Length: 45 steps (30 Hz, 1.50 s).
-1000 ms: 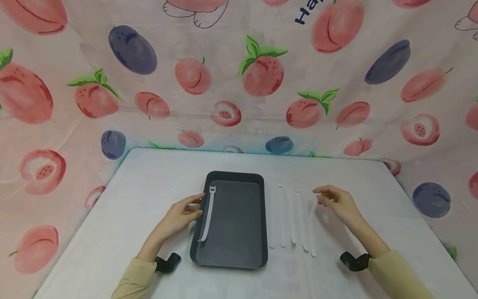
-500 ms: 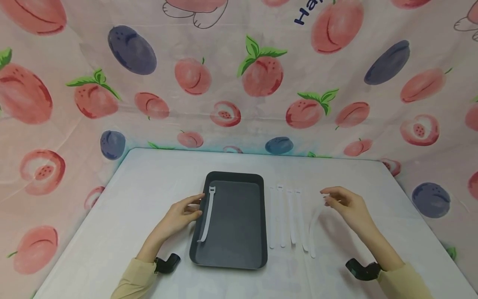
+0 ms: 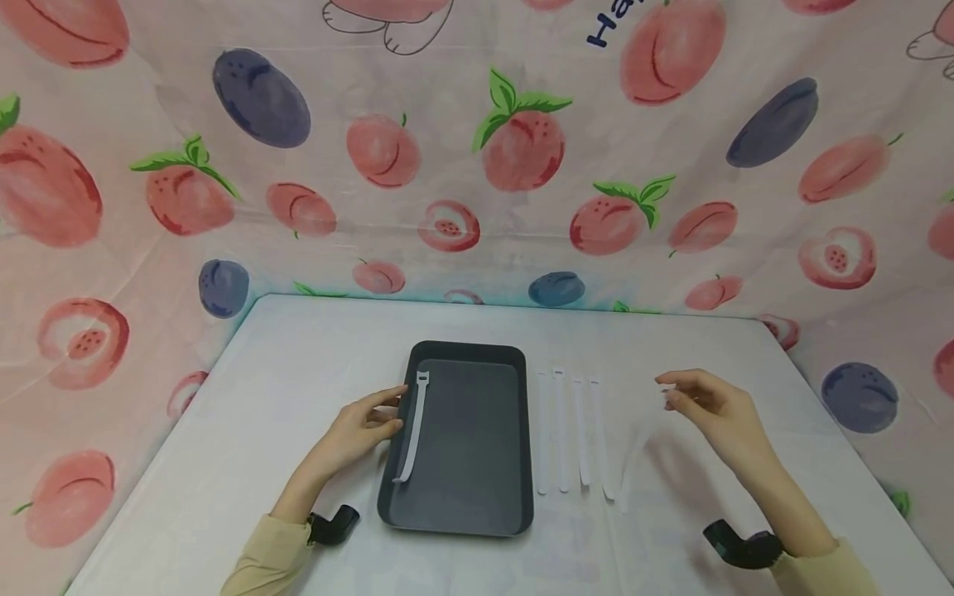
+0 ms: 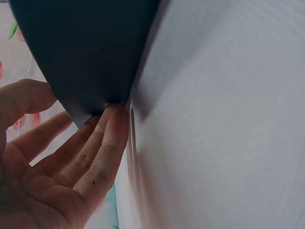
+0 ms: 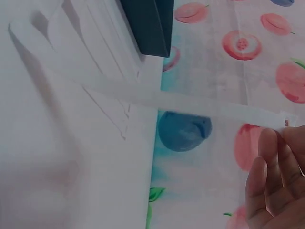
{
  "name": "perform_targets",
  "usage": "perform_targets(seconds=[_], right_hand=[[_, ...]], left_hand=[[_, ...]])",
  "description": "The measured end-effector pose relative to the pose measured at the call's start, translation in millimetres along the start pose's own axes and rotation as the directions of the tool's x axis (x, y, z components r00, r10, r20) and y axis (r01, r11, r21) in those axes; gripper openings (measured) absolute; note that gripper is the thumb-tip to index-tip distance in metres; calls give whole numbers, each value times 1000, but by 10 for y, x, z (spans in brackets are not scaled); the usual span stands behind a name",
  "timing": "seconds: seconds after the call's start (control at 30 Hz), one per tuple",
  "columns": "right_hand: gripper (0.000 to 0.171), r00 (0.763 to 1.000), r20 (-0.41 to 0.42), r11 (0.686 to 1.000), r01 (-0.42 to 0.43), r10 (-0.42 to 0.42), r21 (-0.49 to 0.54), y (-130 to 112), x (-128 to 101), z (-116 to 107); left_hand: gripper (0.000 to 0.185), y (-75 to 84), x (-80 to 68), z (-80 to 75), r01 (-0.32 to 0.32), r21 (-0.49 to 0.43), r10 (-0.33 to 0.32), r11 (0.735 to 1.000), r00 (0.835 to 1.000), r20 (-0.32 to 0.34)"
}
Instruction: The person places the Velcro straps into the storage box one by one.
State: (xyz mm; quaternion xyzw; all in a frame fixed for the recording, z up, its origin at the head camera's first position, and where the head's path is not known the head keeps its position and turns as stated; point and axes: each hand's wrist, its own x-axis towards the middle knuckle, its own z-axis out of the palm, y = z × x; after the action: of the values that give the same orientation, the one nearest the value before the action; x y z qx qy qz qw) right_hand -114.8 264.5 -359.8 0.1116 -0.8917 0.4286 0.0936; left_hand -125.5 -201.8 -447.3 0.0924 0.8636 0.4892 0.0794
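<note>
My left hand (image 3: pixel 356 432) holds the left edge of a dark grey tray (image 3: pixel 469 447); in the left wrist view its fingers (image 4: pixel 107 148) touch the tray's outer wall. One white strap-type cable tie (image 3: pixel 415 426) with a slotted head lies lengthwise inside the tray, near its left wall. Right of the tray, my right hand (image 3: pixel 719 414) is raised and pinches another white cable tie (image 5: pixel 190 103) by one end. That tie slopes down in a curve, its far end low near the table, and looks faint in the head view.
Several more white cable ties (image 3: pixel 562 439) lie side by side between the tray and my right hand. All stand on a white table (image 3: pixel 298 348). Behind it hangs a fruit-printed cloth (image 3: pixel 447 108). Each wrist wears a black camera (image 3: pixel 335 526).
My right hand has moved right and toward me, drawing one end of the cable tie up and away from the row. The left hand and tray stay put.
</note>
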Motion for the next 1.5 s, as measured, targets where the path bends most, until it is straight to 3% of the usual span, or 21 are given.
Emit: perform_targets(seconds=[0.57,0.73,1.0,1.5], right_hand=[[23,1000,-20,1000,17,-17,-3,-300,-40,-162],[21,997,-34,998,62,-63,-6,-407,-44,-159],[23,984,-35,984,177,-176,26,-580,-8,-72],[23,963,10,951,263,-268,162,-897,199,263]], left_hand=[[53,12,-6,-13,-1,-6,1,1000,1000,3],[53,6,-2,-14,2,-4,-2,1000,1000,1],[52,-1,-1,-8,6,-12,-6,1000,1000,3],[53,10,-6,-5,1,-26,-1,1000,1000,8]])
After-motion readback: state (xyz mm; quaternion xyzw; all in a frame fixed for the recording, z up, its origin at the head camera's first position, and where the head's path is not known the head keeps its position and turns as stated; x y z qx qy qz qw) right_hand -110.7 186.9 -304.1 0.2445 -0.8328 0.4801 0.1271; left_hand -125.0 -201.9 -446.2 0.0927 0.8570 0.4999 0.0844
